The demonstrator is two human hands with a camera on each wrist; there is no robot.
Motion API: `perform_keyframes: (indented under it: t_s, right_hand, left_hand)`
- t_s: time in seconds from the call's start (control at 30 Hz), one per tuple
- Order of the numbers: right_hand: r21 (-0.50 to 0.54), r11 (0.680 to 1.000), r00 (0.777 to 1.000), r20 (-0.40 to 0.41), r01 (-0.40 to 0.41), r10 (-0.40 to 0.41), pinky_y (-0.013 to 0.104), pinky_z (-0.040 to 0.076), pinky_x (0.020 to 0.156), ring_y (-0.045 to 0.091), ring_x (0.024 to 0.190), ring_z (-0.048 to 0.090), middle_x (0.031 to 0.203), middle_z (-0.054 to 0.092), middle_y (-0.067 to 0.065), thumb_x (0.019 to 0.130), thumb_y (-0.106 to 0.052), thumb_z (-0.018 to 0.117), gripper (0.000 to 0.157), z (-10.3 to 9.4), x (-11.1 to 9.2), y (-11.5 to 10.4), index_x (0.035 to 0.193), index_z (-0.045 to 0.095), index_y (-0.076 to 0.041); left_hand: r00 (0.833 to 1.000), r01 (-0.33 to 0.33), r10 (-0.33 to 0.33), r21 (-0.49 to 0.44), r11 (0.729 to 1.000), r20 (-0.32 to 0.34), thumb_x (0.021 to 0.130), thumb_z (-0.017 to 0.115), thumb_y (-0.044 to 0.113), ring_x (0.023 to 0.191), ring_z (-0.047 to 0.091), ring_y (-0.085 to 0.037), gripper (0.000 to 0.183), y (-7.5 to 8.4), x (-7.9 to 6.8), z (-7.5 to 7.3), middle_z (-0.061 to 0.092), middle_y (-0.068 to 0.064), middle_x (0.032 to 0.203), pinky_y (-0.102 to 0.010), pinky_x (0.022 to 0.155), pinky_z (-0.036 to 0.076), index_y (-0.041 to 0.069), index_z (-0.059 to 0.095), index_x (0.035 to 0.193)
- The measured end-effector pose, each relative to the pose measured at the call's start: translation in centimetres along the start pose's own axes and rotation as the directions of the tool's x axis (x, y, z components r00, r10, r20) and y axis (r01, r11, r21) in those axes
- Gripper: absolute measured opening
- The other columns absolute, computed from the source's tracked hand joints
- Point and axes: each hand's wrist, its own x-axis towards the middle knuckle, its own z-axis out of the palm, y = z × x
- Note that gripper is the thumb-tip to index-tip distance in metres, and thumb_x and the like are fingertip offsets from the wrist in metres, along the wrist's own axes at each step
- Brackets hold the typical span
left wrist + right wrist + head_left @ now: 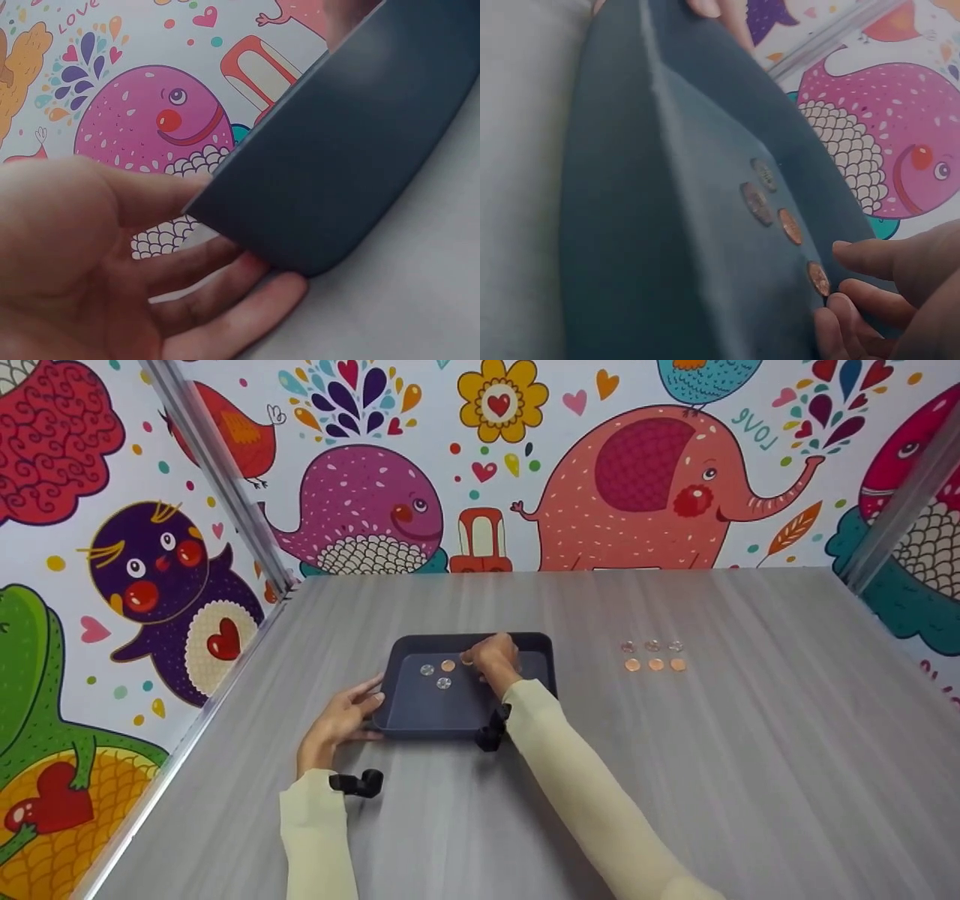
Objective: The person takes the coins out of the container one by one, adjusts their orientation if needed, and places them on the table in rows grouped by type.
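Note:
A dark grey rectangular tray (427, 718) sits on the table. My left hand (341, 716) holds its left side; in the left wrist view the thumb-side digit meets the rim while the other fingers (225, 315) lie along the wall and under the bottom edge. Over the far right part of the tray my right hand (495, 656) reaches down. Its fingertips (847, 252) stand slightly apart right beside a copper coin (819, 277) lying on the tray floor. Another copper coin (448, 665) and two silver coins, one farther left (427, 670) and one nearer (443, 683), lie loose in the tray.
To the tray's right, coins lie on the table (750, 750) in two rows: silver ones (652, 646) behind, copper ones (655, 664) in front. Printed cartoon panels (510, 435) stand behind and at the sides. Each wrist carries a small black camera (360, 783).

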Motion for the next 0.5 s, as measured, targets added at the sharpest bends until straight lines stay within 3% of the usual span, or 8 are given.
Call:
perform_keyframes:
  t_s: [0.13,0.27,0.5]
  right_hand:
    - [-0.074,0.997,0.999,-0.034,0.022,-0.024,0.021,0.044,0.04,0.012,0.048,0.057,0.086,0.076,0.005,0.077,-0.021,0.088,0.016,0.33,-0.07,0.17,0.085,0.079,-0.011]
    - [-0.13,0.99,0.997,-0.049,0.053,-0.06,0.023,0.046,0.042,0.01,0.044,0.055,0.089,0.078,0.005,0.078,-0.021,0.087,0.011,0.48,0.05,0.44,0.082,0.08,-0.014]
    - [-0.118,0.984,0.99,-0.041,0.132,-0.138,0.023,0.05,0.046,0.012,0.055,0.062,0.091,0.077,0.005,0.082,-0.017,0.083,0.009,0.48,0.03,0.81,0.088,0.08,-0.012]
  left_hand:
    - [1.0,-0.006,0.006,-0.003,1.0,0.009,0.107,0.047,0.014,0.11,0.067,-0.028,0.054,-0.06,0.0,0.07,0.041,-0.028,0.153,-0.043,0.083,0.062,0.013,0.031,0.158]
    - [1.0,-0.015,0.015,-0.001,1.0,0.003,0.107,0.048,0.014,0.113,0.066,-0.03,0.054,-0.11,-0.07,0.12,0.043,-0.029,0.15,-0.046,0.084,0.061,0.013,0.031,0.158]
    - [1.0,-0.017,0.017,0.002,1.0,-0.003,0.107,0.047,0.014,0.114,0.066,-0.031,0.053,-0.08,0.03,0.0,0.042,-0.029,0.152,-0.045,0.084,0.061,0.014,0.032,0.158]
